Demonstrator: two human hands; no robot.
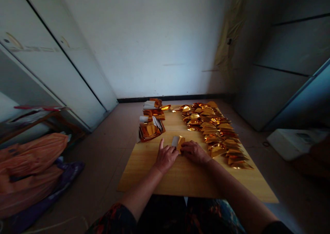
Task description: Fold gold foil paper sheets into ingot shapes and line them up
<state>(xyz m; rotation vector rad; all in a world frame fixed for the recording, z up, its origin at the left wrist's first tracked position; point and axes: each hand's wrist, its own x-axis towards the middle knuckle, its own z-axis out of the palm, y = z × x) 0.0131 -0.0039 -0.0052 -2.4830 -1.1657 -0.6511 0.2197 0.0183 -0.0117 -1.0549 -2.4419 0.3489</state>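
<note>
Head view: near edge of the table [196, 186] is bare wood, forearms reaching in over it. Left hand [167, 157]: fingers bunched at the near-left edge of the foil piece [180, 142], one outer finger sticking up clear of it. Right hand [195, 152]: palm down, curled fingers against the piece's right side. Can't tell on either hand whether thumb and fingers pinch it or just press it down; thumbs hidden.

Piece sits on the table between the hands, grey on its left part, gold on the right. Looks partly folded, not in the finished shape.

To the right, just past the right hand: folded pile [217, 126], overlapping gold pieces in rows running to the far end. I'd call those done. Exact count not readable.

Left side, beyond the left hand: near stack [151, 130], flat-looking sheets, grey edges showing. Behind it the middle stack [157, 114], then the far stack [155, 103]. Those look like what's left. My read: well along, plenty of sheets remaining.

Beyond the table: wall [167, 48].
</note>
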